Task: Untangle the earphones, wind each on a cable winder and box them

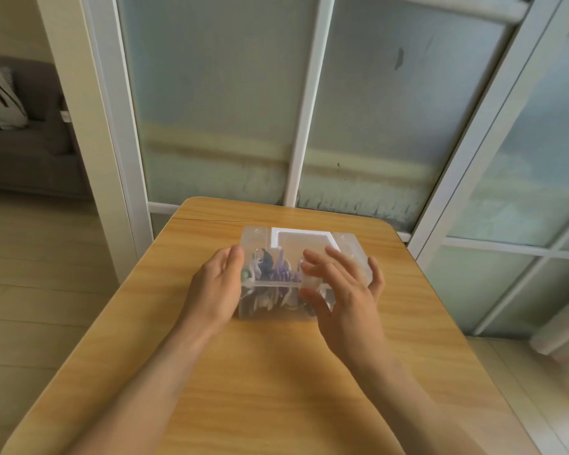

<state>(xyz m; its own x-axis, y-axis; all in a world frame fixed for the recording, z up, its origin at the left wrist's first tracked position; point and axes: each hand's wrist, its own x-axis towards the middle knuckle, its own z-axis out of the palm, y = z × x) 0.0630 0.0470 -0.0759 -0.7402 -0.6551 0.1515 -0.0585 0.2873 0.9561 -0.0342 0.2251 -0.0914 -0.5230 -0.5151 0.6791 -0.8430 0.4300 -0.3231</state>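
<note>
- A clear plastic box (304, 257) stood on the wooden table (263, 372), nearer the far edge than the near one, about midway between the left and right edges; its lid was down, with a white-edged cut-out toward the far side.
- Through the clear walls showed a jumble of earphones (271, 274), white, purple and dark; the blur hid whether each sat on a winder.
- The left hand (218, 284) lay flat against the box's left wall, fingers straight and together, pressing rather than curling round it.
- The right hand (342, 287) was spread over the lid's near right corner, thumb on the front wall, fingers loosely splayed; both hands together steadied the box.
</note>
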